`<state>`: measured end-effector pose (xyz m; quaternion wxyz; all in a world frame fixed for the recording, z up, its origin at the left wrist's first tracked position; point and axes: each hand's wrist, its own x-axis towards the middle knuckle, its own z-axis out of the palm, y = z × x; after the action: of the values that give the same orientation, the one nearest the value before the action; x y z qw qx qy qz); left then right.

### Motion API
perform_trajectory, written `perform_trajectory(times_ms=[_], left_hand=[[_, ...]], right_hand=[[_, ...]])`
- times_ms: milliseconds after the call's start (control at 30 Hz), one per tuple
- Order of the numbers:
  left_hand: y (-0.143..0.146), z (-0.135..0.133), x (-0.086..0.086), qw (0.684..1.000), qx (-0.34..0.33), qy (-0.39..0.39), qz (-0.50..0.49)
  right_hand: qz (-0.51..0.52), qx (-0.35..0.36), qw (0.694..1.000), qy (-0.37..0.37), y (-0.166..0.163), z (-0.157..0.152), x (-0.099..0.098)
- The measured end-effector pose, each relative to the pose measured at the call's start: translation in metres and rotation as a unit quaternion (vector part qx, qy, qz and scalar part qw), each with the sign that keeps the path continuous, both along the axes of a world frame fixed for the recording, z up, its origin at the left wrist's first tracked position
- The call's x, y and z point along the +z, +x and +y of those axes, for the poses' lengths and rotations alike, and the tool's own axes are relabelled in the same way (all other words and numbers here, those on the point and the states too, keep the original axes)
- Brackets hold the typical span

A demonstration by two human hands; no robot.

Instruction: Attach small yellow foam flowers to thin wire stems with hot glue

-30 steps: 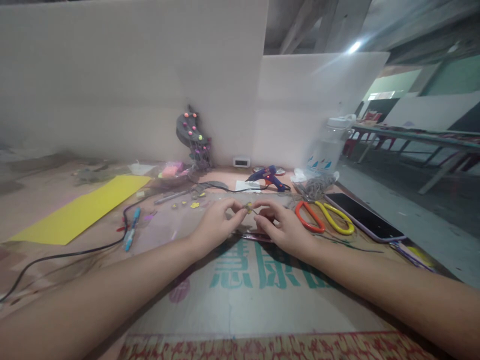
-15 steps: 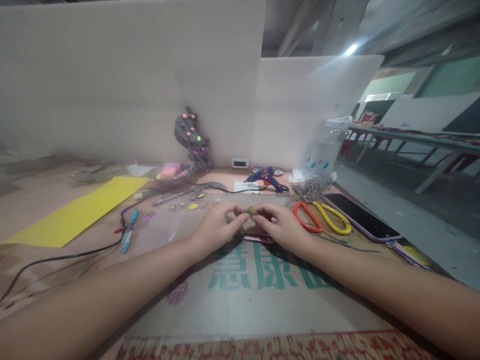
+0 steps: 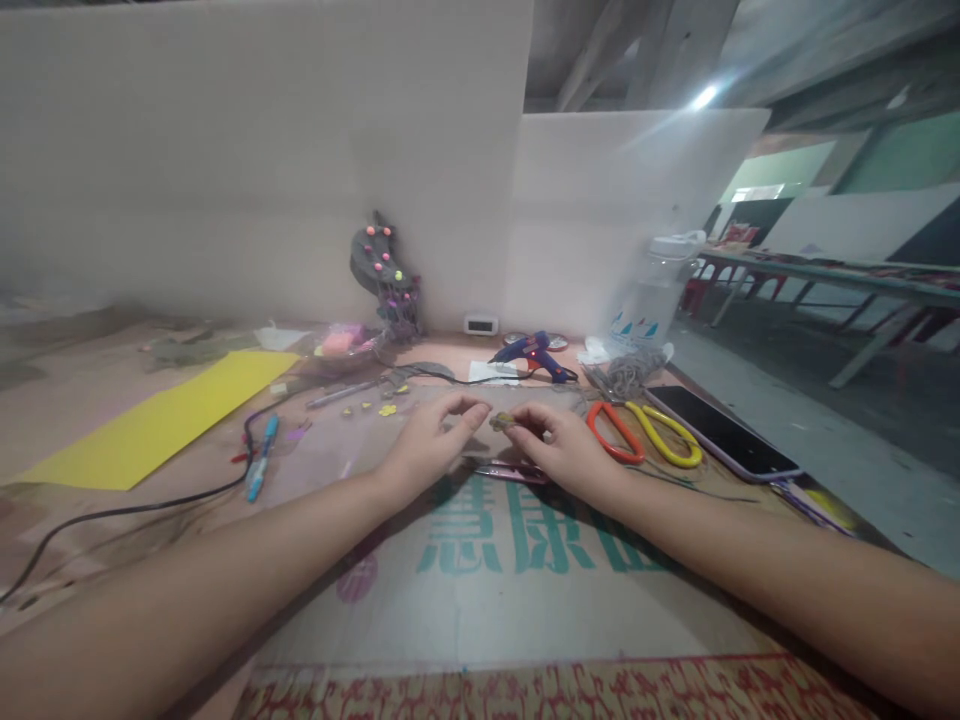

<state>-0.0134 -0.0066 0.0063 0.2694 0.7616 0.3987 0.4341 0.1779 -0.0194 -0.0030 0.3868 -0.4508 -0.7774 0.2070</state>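
My right hand (image 3: 562, 440) pinches a small grey-and-yellow piece (image 3: 500, 422) between thumb and fingertips; it looks like a tiny flower wrapped with grey, but it is too small to be sure. Just left of it, my left hand (image 3: 435, 440) has thumb and index fingertip brought together, a small gap away from the piece. Whether anything thin is in that pinch cannot be made out. Below both hands a slim pinkish metal tool (image 3: 510, 471), perhaps tweezers, lies on the printed mat (image 3: 480, 620). Several yellow flower cut-outs (image 3: 387, 410) lie beyond my left hand.
A blue glue gun (image 3: 532, 350) with a black cord rests behind my hands. To the right are red-and-yellow-handled scissors (image 3: 666, 437), grey yarn (image 3: 631, 372), a phone (image 3: 724, 432) and a bottle (image 3: 652, 290). Yellow paper (image 3: 165, 415) and a blue pen (image 3: 262, 458) are left.
My left hand has drawn slightly left, off the small piece that both hands were touching. The piece stays in my right hand, which has hardly moved.
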Motion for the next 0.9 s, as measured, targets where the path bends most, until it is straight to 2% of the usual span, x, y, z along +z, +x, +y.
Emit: perform_trajectory(times_ms=[233,533,733,900], left_hand=[[0.0,0.002,-0.002,0.999,-0.005,-0.023,0.034],[-0.004,0.009,-0.007,0.999,0.033,0.026,0.02],[-0.002,0.002,-0.002,0.999,-0.01,0.009,0.039],[-0.001,-0.003,0.003,0.998,-0.012,0.028,0.063]], right_hand=[[-0.029,0.004,0.999,-0.012,-0.001,-0.002,0.002],[-0.031,-0.012,0.999,-0.006,-0.002,-0.002,0.003],[-0.033,-0.004,0.999,0.01,-0.001,-0.002,0.002],[-0.04,-0.008,0.999,0.006,-0.001,-0.003,0.003]])
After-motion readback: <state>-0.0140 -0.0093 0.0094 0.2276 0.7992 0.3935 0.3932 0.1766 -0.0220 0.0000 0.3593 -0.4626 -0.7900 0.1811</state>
